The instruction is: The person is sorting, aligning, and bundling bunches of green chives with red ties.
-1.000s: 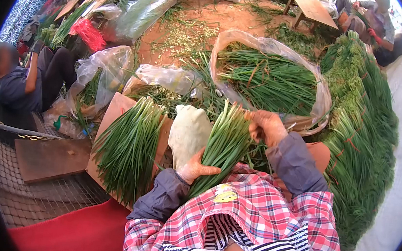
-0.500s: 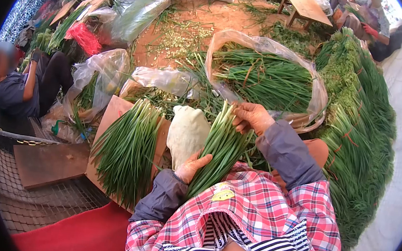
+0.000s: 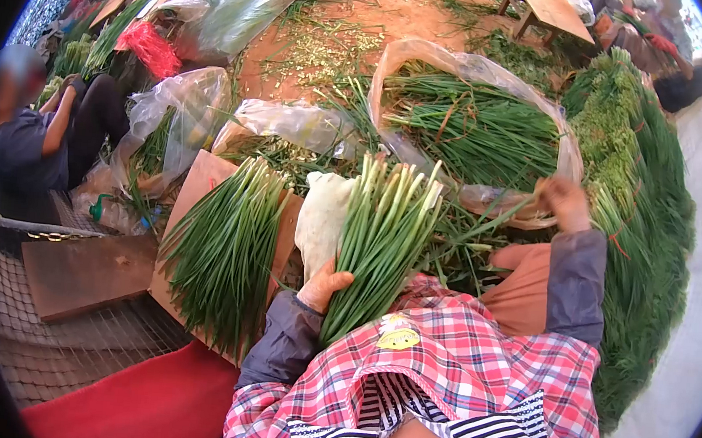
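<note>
My left hand [image 3: 327, 288] is closed around a bunch of garlic chives [image 3: 382, 247], pale stem ends up and leaves down over my lap. Behind the bunch sits a stuffed off-white cloth bag [image 3: 323, 216]. To its left, a second pile of chives [image 3: 225, 249] rests on a tilted brown board [image 3: 200, 177]. My right hand [image 3: 566, 204] is away from the bunch, at the near right rim of an open clear plastic bag [image 3: 575, 160]. Blur hides whether its fingers grip anything. Inside that bag lie more chives [image 3: 477, 134].
A long heap of tied chives [image 3: 644, 247] runs along my right side. At left a person [image 3: 34, 134] sits beside another plastic bag [image 3: 180, 105]. Scraps litter the ground ahead, near a low wooden table [image 3: 552, 15]. A dark board [image 3: 88, 270] lies on netting.
My right hand has left the stem tops of the held bunch and moved right to the bag's rim. The left hand keeps its hold, and the stems now fan wider.
</note>
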Available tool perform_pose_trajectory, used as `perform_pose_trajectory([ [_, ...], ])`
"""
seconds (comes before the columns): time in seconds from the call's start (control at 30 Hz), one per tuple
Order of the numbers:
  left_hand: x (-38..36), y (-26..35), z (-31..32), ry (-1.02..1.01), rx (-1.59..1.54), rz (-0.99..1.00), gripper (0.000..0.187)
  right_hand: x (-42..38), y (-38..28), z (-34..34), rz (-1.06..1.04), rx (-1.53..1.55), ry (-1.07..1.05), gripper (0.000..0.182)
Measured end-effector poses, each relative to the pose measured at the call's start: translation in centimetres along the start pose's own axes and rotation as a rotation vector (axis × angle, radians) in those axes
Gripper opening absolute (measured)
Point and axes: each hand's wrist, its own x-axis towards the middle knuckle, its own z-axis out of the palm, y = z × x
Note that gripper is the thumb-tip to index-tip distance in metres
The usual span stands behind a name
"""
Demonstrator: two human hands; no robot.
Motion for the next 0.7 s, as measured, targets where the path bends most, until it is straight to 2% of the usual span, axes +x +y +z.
perform_pose_trajectory([
  [0.03, -0.1, 0.2, -0.3, 0.037, 0.048, 0.004, 0.07, 1.2, 4.7, -0.1, -0.078, -0.671, -0.046, 0.018],
  [0.07, -0.2, 0.4, -0.7, 0.073, 0.101, 0.007, 0.071, 0.2, 0.5, 3.8, 0.249, -1.325, -0.323, 0.028],
  [0.13, -0.4, 0.5, -1.2, 0.127, 0.148, 0.05, 0.07, -0.4, 2.8, 5.7, 0.146, -1.396, -0.759, 0.047],
  [0.2, -0.6, 0.6, -0.8, 0.104, 0.095, 0.064, 0.066, 0.7, 1.7, 7.5, -0.12, -0.945, -0.495, 0.046],
  [0.27, -1.0, 0.8, -0.7, 0.1, 0.08, 0.031, 0.063, 1.3, -2.0, 10.5, -0.021, 0.073, -0.28, 0.04],
  [0.3, -1.0, 0.9, -0.1, 0.102, 0.082, 0.025, 0.063, 1.5, -5.2, 10.6, 0.086, 0.171, -0.318, 0.034],
  [0.33, -1.0, 1.0, 0.5, 0.101, 0.083, 0.02, 0.063, 0.9, -8.5, 11.2, 0.144, 0.18, -0.301, 0.028],
  [0.4, -0.9, 1.1, 0.9, 0.095, 0.091, 0.01, 0.061, 0.3, -11.0, 13.1, 0.145, 0.13, -0.416, 0.026],
  [0.5, -0.7, 0.9, 0.6, 0.094, 0.163, 0.028, 0.059, 0.5, -10.6, 15.7, 0.155, 0.111, -0.551, 0.023],
  [0.53, -0.6, 0.8, 0.6, 0.103, 0.158, 0.031, 0.058, 0.4, -10.0, 16.5, 0.136, 0.136, -0.521, 0.017],
  [0.63, -0.4, 0.9, 0.6, 0.128, 0.162, 0.018, 0.06, -1.4, -9.8, 17.1, -0.367, -0.125, -0.535, 0.012],
  [0.7, -0.3, 0.9, -0.2, 0.119, 0.147, 0.001, 0.058, -4.4, -12.7, 15.3, -0.185, 0.074, -0.926, 0.011],
])
